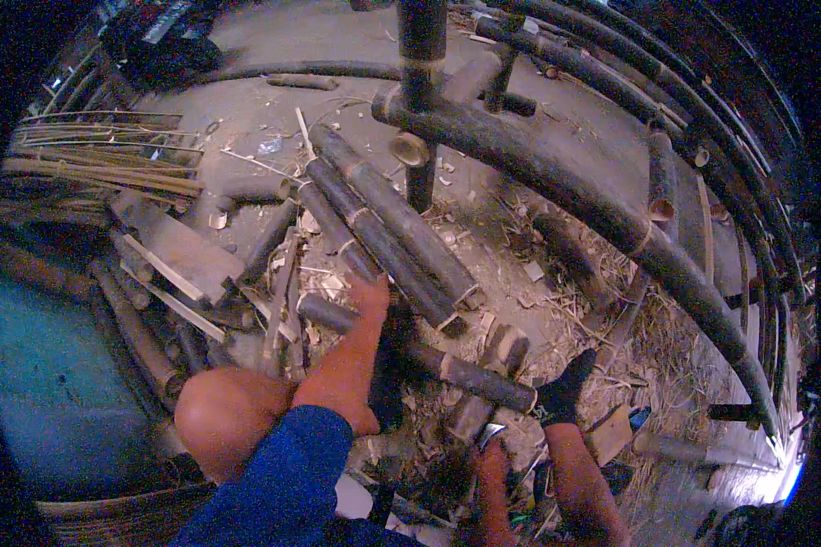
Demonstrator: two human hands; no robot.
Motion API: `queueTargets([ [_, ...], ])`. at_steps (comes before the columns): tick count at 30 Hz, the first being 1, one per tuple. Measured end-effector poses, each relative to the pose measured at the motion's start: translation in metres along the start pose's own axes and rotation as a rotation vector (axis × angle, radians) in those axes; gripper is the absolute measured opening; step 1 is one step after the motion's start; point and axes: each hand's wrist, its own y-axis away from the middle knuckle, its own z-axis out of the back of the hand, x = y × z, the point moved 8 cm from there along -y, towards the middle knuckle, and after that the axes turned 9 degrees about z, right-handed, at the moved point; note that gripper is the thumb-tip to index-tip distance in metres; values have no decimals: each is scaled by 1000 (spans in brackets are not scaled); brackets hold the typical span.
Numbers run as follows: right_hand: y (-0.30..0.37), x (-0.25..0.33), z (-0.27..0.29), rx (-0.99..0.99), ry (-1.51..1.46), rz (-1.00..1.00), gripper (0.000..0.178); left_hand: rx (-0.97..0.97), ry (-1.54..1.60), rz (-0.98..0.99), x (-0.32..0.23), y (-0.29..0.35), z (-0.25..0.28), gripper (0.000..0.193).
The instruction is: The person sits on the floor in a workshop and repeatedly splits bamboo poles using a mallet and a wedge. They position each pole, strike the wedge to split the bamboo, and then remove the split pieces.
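My left hand [368, 290], bare below a blue sleeve, is closed around the near end of a slim dark bamboo pole [337, 235]. Beside that pole lie two longer, thicker bamboo poles [397, 210], side by side on the littered floor. Low in the picture, my right hand [493, 460] is closed on a bladed tool [491, 434]; only a short bright metal part shows, and its handle is hidden. Just above it, a short bamboo piece [488, 381] rests across another log [472, 415]. My dark-covered foot [567, 387] touches the right end of this piece.
A long bent bamboo pole [566, 182] arches across the right, joined to an upright post [421, 55]. Wood chips and shavings [556, 314] cover the floor. Split strips [109, 173], a flat board [173, 242] and several bamboo logs [137, 328] lie on the left.
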Motion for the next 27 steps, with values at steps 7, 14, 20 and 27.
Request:
queueTargets([
  [7, 16, 14, 2, -101, -29, 31, 83, 614, 780, 377, 4, -14, -16, 76],
  [14, -3, 1, 8, -97, -233, 250, 75, 444, 1163, 278, -43, 58, 35, 65],
  [20, 40, 50, 113, -220, -557, 45, 62, 502, 1239, 131, -87, 92, 92, 70],
  [27, 68, 110, 160, -388, -1102, -26, 29, 540, 1239, -160, -132, 108, 144, 64],
])
